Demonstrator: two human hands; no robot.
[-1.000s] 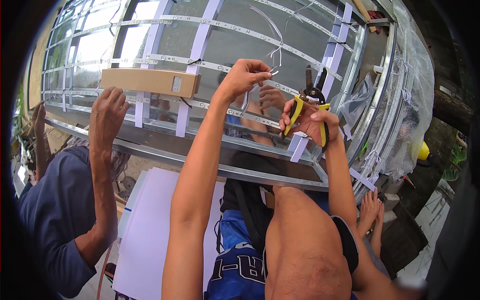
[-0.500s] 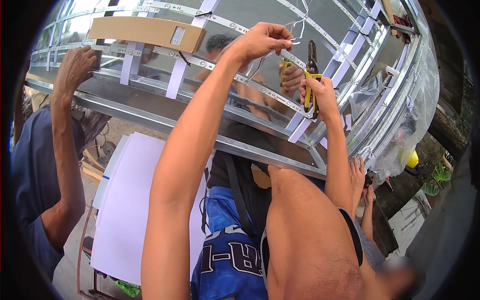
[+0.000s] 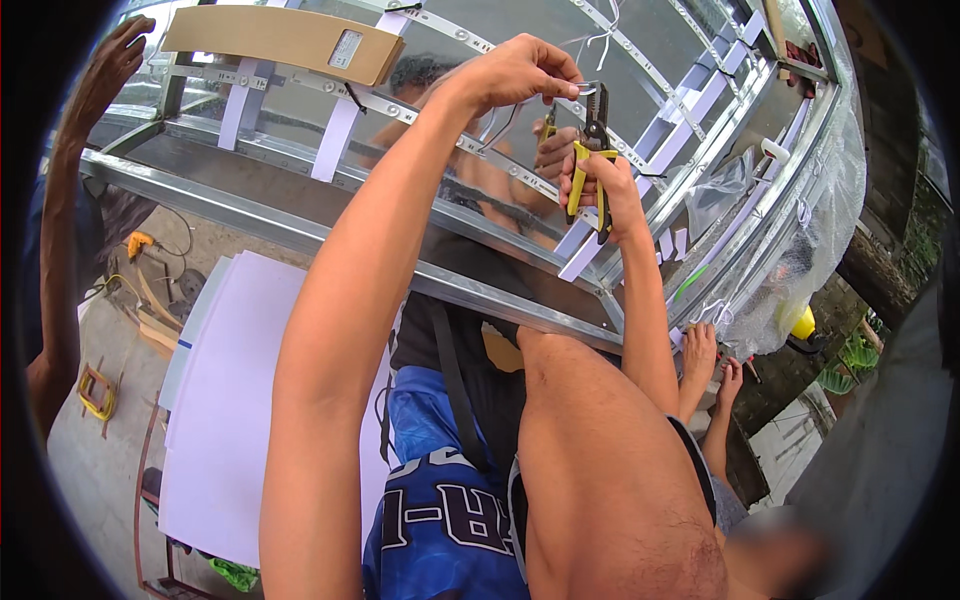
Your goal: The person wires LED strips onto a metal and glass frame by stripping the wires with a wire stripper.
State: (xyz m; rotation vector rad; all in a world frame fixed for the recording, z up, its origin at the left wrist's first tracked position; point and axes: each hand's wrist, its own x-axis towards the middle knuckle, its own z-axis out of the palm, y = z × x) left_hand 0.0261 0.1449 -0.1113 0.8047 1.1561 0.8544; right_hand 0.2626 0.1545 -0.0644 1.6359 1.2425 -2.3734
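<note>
My left hand (image 3: 528, 72) is closed in a pinch on a thin white wire (image 3: 585, 88), whose end sticks out past the fingertips. In my right hand (image 3: 620, 195) is a pair of wire strippers (image 3: 581, 180) with yellow and black handles, held upright. Their dark jaws are at the wire end, just right of my left fingertips; whether they grip it is too small to tell. Below and behind the hands runs a white LED strip (image 3: 466, 145), fixed across a metal frame over a shiny reflective panel, which mirrors my hand and the tool.
A brown cardboard piece (image 3: 270, 42) lies across the strips at left. The metal frame's near rail (image 3: 265, 222) crosses in front of me. White sheets (image 3: 235, 400) are stacked below. Another person's hand (image 3: 115, 65) is raised at far left; another person's hands (image 3: 698, 350) touch the frame's right side.
My right hand has brought the wire strippers up and left, so the jaws now meet the wire end. The person at left has lifted a hand off the frame.
</note>
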